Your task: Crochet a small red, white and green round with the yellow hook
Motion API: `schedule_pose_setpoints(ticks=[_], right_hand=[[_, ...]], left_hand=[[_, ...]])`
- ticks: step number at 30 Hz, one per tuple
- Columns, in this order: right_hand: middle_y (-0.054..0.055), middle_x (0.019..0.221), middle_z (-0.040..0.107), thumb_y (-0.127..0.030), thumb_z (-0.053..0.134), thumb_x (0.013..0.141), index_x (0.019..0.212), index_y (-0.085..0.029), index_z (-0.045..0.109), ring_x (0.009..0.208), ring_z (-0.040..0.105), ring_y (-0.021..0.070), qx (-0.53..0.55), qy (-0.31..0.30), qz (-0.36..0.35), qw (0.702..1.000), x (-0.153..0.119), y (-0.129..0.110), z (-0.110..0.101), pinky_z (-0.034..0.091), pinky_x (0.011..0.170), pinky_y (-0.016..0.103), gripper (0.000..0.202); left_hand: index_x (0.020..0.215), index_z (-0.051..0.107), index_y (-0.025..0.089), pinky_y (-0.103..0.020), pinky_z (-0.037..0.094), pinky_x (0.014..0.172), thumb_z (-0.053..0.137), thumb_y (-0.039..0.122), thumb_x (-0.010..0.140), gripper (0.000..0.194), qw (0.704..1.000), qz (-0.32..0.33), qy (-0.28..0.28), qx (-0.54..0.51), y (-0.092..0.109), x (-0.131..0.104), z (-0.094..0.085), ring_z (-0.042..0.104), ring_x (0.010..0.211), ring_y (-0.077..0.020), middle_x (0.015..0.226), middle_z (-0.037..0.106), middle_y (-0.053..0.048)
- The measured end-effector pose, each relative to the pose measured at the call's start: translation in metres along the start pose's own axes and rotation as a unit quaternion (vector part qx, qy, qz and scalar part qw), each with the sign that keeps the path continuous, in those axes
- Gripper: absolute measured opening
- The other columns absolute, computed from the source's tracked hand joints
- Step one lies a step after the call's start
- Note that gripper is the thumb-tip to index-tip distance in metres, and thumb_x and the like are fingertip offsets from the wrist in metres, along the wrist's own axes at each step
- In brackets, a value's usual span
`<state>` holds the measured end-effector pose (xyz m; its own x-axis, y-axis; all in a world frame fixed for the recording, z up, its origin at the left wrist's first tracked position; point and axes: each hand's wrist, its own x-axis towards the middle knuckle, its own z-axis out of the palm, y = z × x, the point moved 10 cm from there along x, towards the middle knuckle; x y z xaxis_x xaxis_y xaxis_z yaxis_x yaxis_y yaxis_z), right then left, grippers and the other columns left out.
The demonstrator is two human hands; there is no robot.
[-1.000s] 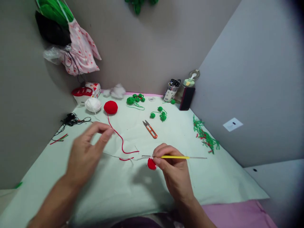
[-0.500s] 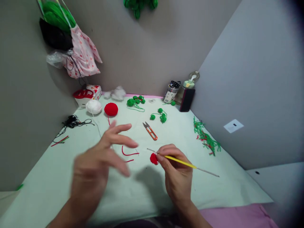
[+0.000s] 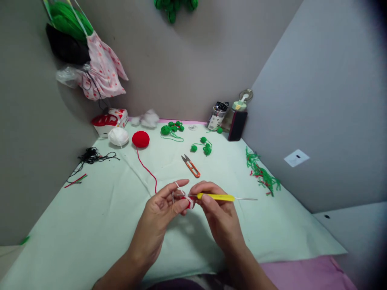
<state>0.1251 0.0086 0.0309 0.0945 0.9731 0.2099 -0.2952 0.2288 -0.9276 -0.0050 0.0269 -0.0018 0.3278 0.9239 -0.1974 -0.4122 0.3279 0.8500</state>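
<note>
My left hand (image 3: 161, 211) pinches a small red and white crochet piece (image 3: 190, 202) between thumb and fingers, and white yarn (image 3: 179, 187) loops over its raised index finger. In my right hand (image 3: 219, 209) is a crochet hook (image 3: 218, 197) with a yellow handle, held like a pen. The hook's thin metal tip reaches left to the piece; whether it sits inside a stitch is too small to tell. A ball of white yarn (image 3: 118, 137) and a ball of red yarn (image 3: 140, 139) lie beyond the left hand, a red strand running toward me.
Orange-handled thread snips (image 3: 190, 166) lie just beyond my hands. Green crocheted balls (image 3: 207, 150) are farther back. Black yarn (image 3: 92, 155) lies at left, green and red scraps (image 3: 263, 177) at right. A phone (image 3: 238, 126) leans by a can of pens (image 3: 217, 117).
My left hand has come right and closed on the crochet piece, with white yarn over its finger. The right hand has turned the hook nearly level. The short red strands are now covered by my hands.
</note>
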Motion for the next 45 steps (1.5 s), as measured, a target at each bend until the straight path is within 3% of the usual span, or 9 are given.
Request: schedule_pose_setpoints(ticks=[7,13,18,22,26,29,37,41,45], right_hand=[[0.005,0.088,0.074,-0.030,0.074,0.096,0.096,-0.029,0.085,0.084,0.068,0.0198,-0.145,0.044,-0.121,0.981,-0.005,-0.026,-0.001,0.056,0.072,0.032,0.012],[0.002,0.080,0.070,-0.037,0.077,0.095,0.095,-0.029,0.085,0.071,0.061,0.0164,-0.077,0.023,-0.058,0.995,-0.001,-0.006,-0.007,0.050,0.067,0.030,0.011],[0.002,0.080,0.066,-0.048,0.074,0.095,0.085,-0.025,0.081,0.076,0.061,0.0176,-0.020,-0.020,-0.024,0.999,0.001,-0.001,-0.003,0.050,0.072,0.032,0.026],[0.002,0.089,0.071,-0.032,0.077,0.095,0.093,-0.028,0.081,0.083,0.066,0.0176,-0.131,0.014,-0.067,0.989,-0.004,-0.014,-0.003,0.052,0.073,0.029,0.006],[0.004,0.101,0.076,-0.012,0.074,0.094,0.116,-0.035,0.081,0.093,0.071,0.0191,-0.276,0.016,-0.177,0.945,-0.018,-0.032,0.008,0.057,0.080,0.031,0.032],[0.005,0.111,0.078,-0.007,0.072,0.094,0.123,-0.039,0.079,0.099,0.074,0.0211,-0.296,0.020,-0.225,0.928,-0.026,-0.037,0.013,0.060,0.083,0.034,0.043],[0.003,0.094,0.081,-0.029,0.076,0.096,0.099,-0.032,0.085,0.090,0.073,0.0195,-0.108,0.067,-0.091,0.988,-0.010,-0.010,-0.009,0.058,0.078,0.031,0.011],[0.002,0.092,0.078,-0.036,0.076,0.096,0.097,-0.028,0.084,0.082,0.069,0.0163,-0.045,0.076,-0.027,0.996,-0.007,0.009,-0.016,0.055,0.076,0.029,0.012],[0.001,0.088,0.075,-0.037,0.074,0.098,0.096,-0.027,0.082,0.080,0.066,0.0152,-0.020,0.064,-0.020,0.998,-0.008,0.012,-0.014,0.054,0.078,0.028,0.014]], left_hand=[[0.118,0.082,0.034,-0.029,0.049,0.093,0.091,0.033,0.080,0.039,0.998,0.022,0.002,0.060,-0.001,-0.002,-0.003,0.065,0.095,-0.0176,0.092,0.074,0.000],[0.121,0.080,0.035,-0.029,0.051,0.091,0.090,0.032,0.082,0.040,1.000,0.005,-0.008,0.006,-0.005,-0.002,0.000,0.065,0.090,-0.0159,0.088,0.072,0.002],[0.118,0.081,0.032,-0.028,0.050,0.091,0.088,0.035,0.085,0.034,1.000,0.013,0.002,0.007,-0.003,-0.004,0.000,0.065,0.087,-0.0148,0.087,0.070,0.002],[0.119,0.081,0.032,-0.028,0.052,0.090,0.091,0.032,0.081,0.039,1.000,0.014,0.009,0.017,-0.004,-0.003,-0.002,0.066,0.090,-0.0157,0.087,0.072,0.002],[0.132,0.075,0.027,-0.031,0.052,0.093,0.093,0.031,0.077,0.058,0.999,0.018,0.015,0.028,-0.004,-0.002,-0.004,0.068,0.093,-0.0183,0.088,0.076,0.000],[0.132,0.075,0.025,-0.032,0.051,0.093,0.094,0.031,0.077,0.058,1.000,0.006,0.007,0.018,-0.006,-0.001,-0.003,0.069,0.093,-0.0183,0.089,0.078,-0.001],[0.124,0.081,0.028,-0.032,0.048,0.094,0.093,0.029,0.077,0.048,0.997,-0.045,0.005,-0.065,-0.012,-0.004,0.004,0.067,0.090,-0.0165,0.089,0.078,0.000],[0.121,0.082,0.031,-0.035,0.045,0.100,0.093,0.032,0.076,0.046,0.997,-0.044,0.029,-0.056,-0.013,-0.004,0.000,0.064,0.094,-0.0181,0.088,0.076,0.001],[0.119,0.082,0.033,-0.036,0.043,0.103,0.093,0.032,0.077,0.043,0.998,-0.025,0.038,-0.035,-0.011,-0.005,-0.005,0.064,0.100,-0.0198,0.094,0.075,0.001]])
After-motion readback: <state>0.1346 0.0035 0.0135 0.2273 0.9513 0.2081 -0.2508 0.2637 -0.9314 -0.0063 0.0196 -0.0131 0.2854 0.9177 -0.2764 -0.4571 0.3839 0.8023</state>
